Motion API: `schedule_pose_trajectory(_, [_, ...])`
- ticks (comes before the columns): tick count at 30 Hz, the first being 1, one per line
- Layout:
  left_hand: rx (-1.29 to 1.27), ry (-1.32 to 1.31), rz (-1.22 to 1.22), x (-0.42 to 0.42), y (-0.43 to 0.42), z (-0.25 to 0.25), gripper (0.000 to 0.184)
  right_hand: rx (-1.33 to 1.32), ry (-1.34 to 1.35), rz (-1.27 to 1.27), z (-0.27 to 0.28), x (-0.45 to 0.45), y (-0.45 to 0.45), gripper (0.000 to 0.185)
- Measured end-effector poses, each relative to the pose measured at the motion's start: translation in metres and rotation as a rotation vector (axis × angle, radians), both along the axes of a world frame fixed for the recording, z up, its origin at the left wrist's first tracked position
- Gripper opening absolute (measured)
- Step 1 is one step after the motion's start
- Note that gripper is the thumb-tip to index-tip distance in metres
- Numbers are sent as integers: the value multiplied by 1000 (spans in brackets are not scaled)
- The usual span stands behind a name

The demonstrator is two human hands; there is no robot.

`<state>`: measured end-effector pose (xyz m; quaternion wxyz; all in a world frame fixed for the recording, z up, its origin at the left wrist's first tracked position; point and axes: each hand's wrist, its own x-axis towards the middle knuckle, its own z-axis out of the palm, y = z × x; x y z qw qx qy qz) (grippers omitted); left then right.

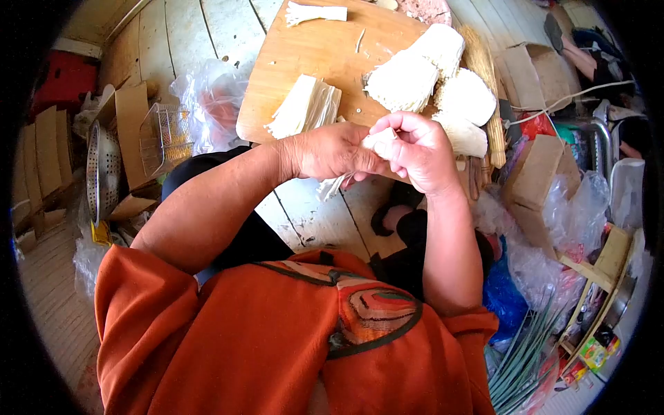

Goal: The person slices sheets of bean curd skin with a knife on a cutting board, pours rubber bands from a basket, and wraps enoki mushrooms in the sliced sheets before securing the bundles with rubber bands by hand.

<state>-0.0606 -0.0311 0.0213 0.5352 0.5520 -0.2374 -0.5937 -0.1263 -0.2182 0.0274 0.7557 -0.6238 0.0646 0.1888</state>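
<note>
Just over the near edge of the wooden board (325, 52), my left hand (339, 149) is closed around a bunch of enoki mushrooms (333, 187), whose thin pale strands hang out below it. My right hand (422, 149) pinches the white end of the bunch, close against the left fingers. Beyond my left hand, a cut bundle of enoki (304, 107) lies on the board. Several larger white enoki clumps (404, 79) are heaped at the board's right side. A small enoki piece (316, 14) rests near the far edge.
A straw broom (478, 55) lies along the board's right edge. To the left are clear plastic bags (214, 97), a wire basket (166, 138) and a metal colander (102, 173). Cardboard boxes (536, 76), long green leaves (529, 353) and another person's leg (581, 59) are at right.
</note>
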Motion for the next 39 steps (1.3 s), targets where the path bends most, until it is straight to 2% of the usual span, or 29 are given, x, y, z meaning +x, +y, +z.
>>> schedule_pose_trajectory(2, [-29, 72, 54, 0, 0, 1, 27, 3, 4, -3, 0, 0, 1, 27])
schedule_pose_trajectory(4, [-55, 141, 105, 2, 0, -1, 28, 102, -30, -161, 6, 3, 8, 33])
schedule_pose_trajectory(5, [-97, 145, 220, 2, -1, -6, 29, 104, -31, -162, 9, 3, 8, 33])
schedule_pose_trajectory(7, [-163, 133, 392, 8, 0, -13, 31, 139, -17, -331, 12, 6, 5, 33])
schedule_pose_trajectory(8, [-169, 210, 535, 8, -2, -17, 32, 157, -10, -416, 12, 7, 3, 34])
schedule_pose_trajectory(9, [-166, 259, 591, 9, -1, -17, 31, 19, -28, -407, 8, 7, 2, 25])
schedule_pose_trajectory(10, [-164, 307, 645, 10, -1, -16, 30, 20, -28, -409, 6, 5, 4, 25])
schedule_pose_trajectory(12, [-179, 361, 644, 10, -1, -13, 31, -184, 56, -285, 4, 2, 15, 15])
schedule_pose_trajectory(16, [-222, 394, 647, 6, -5, -16, 34, -292, -42, -294, -22, 0, 30, 16])
schedule_pose_trajectory(20, [-236, 409, 628, 6, -5, -22, 34, -315, -61, -306, -20, -1, 32, 13])
schedule_pose_trajectory(22, [-139, 356, 741, 4, -8, -13, 30, -322, -67, -343, -17, 0, 31, 15])
schedule_pose_trajectory(26, [-95, 222, 696, 10, -2, -18, 25, -419, -112, -319, -20, 2, 24, 11])
schedule_pose_trajectory(29, [48, 68, 690, 16, 3, -18, 20, -484, -17, -333, -18, 3, 19, 12])
schedule_pose_trajectory(34, [96, 89, 723, 27, 12, -15, 18, -653, 28, -360, -42, 5, 6, 14])
schedule_pose_trajectory(36, [96, 160, 780, 29, 15, -11, 17, -770, 177, -262, -53, 4, 4, 18])
schedule_pose_trajectory(39, [97, 175, 672, 34, 18, -11, 15, -965, 162, -105, -76, 1, 9, 21])
